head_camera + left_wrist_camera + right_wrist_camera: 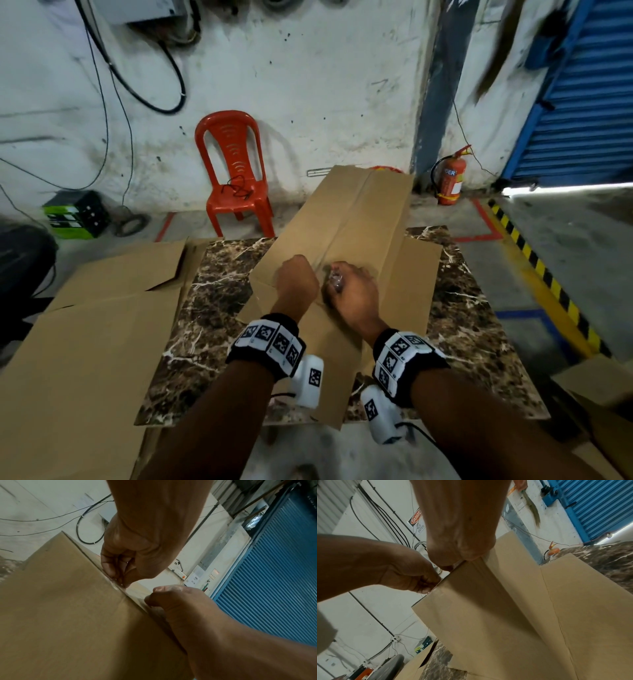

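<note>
The flattened cardboard box (346, 219) lies mid-frame on the marble worktop (219, 308). The left hand (297, 281) has a narrow grip, its fingertips (109, 569) pinching the box's raised centre seam. Just beside it, the right hand (352, 291) has its grip curled round a clear scrap (335, 282).

1. Our head view looks forward and down across the marble table (212, 291) toward the wall (308, 85).
2. Our left wrist view, close in, faces the blue shutter (274, 574).
3. Our right wrist view, equally close, shares the cardboard (488, 615) fold with both.
</note>
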A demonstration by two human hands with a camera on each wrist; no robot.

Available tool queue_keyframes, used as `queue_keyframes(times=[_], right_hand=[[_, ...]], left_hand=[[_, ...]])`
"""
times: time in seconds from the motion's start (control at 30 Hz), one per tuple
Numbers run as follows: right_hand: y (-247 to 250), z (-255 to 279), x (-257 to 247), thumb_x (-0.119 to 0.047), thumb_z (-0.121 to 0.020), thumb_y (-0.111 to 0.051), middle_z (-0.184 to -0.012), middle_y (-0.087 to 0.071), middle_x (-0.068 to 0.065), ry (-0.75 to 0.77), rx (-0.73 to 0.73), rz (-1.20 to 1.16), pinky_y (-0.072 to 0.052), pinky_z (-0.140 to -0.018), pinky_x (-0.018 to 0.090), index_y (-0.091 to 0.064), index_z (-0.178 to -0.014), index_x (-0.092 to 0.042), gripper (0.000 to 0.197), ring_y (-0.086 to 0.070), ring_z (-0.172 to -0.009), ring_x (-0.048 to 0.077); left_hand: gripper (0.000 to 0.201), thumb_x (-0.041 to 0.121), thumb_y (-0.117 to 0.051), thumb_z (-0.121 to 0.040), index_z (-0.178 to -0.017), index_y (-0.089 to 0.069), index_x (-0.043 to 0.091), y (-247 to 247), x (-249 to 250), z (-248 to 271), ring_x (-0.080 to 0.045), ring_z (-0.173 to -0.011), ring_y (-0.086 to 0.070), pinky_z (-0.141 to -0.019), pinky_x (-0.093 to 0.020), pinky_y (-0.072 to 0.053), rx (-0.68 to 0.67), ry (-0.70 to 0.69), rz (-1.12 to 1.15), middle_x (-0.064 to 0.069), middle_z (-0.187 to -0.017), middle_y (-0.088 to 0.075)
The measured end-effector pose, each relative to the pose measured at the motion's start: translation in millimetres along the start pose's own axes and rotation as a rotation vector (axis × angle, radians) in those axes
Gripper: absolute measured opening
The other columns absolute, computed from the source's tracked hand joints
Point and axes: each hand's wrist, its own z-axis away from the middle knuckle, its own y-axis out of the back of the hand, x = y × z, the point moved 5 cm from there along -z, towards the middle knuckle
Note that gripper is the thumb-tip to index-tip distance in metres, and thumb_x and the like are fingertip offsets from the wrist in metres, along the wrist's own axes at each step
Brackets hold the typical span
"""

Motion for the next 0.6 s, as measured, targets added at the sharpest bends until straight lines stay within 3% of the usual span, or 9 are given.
queue_keyframes(times=[0.17,0.27,0.37,0.47,0.53,0.6], right_hand=[[-2,-1,2,-0.025,-0.088,-0.06,-0.116,-0.068,0.004,-0.011,0.025,-0.01,-0.039,-0.091,0.04,-0.064,-0.121,-0.022,0.033,-0.054,-0.107,0.027],[-3,0,4,-0.023,-0.088,-0.059,-0.113,-0.067,0.004,-0.025,0.041,-0.006,-0.041,-0.093,0.04,-0.063,-0.121,-0.02,0.033,-0.053,-0.105,0.027],[-6,-2,5,-0.024,-0.085,-0.059,-0.111,-0.066,0.004,-0.01,0.05,0.022,-0.043,-0.092,0.041,-0.063,-0.119,-0.023,0.034,-0.054,-0.104,0.027],[-9,-1,3,-0.026,-0.084,-0.055,-0.113,-0.066,0.002,0.05,0.037,0.079,-0.043,-0.09,0.04,-0.062,-0.121,-0.025,0.037,-0.052,-0.104,0.026],[-10,-1,2,-0.028,-0.086,-0.05,-0.116,-0.065,0.0,0.09,0.028,0.118,-0.044,-0.091,0.041,-0.06,-0.123,-0.027,0.039,-0.052,-0.106,0.024],[-11,-2,3,-0.028,-0.088,-0.049,-0.119,-0.065,-0.002,0.098,0.017,0.136,-0.044,-0.092,0.043,-0.06,-0.126,-0.029,0.039,-0.052,-0.108,0.022]], left_hand=[[0.027,0.017,-0.053,-0.091,-0.115,-0.055,0.006,-7,0,-6,-0.03,-0.118,-0.053,-0.097,-0.038,-0.042,-0.022,-0.018,-0.081,-0.015,-0.123,-0.058],[0.021,0.016,-0.048,-0.091,-0.106,-0.061,0.01,-13,-1,2,-0.026,-0.109,-0.051,-0.093,-0.037,-0.036,0.071,-0.149,-0.131,-0.009,-0.11,-0.06],[0.023,0.007,-0.045,-0.087,-0.096,-0.067,0.006,-26,-8,28,-0.033,-0.101,-0.059,-0.092,-0.038,-0.042,0.223,-0.358,0.065,-0.014,-0.1,-0.067],[0.03,0.009,-0.044,-0.09,-0.106,-0.069,-0.001,-34,-29,62,-0.03,-0.108,-0.061,-0.103,-0.031,-0.041,0.365,-0.479,0.287,-0.017,-0.111,-0.068],[0.029,0.005,-0.048,-0.091,-0.113,-0.068,0.004,-42,-54,83,-0.018,-0.111,-0.059,-0.102,-0.024,-0.041,0.438,-0.352,0.501,-0.007,-0.115,-0.067],[0.031,-0.004,-0.051,-0.091,-0.115,-0.067,0.007,-58,-79,98,-0.016,-0.11,-0.06,-0.097,-0.026,-0.047,0.482,-0.048,0.814,-0.003,-0.116,-0.066]])
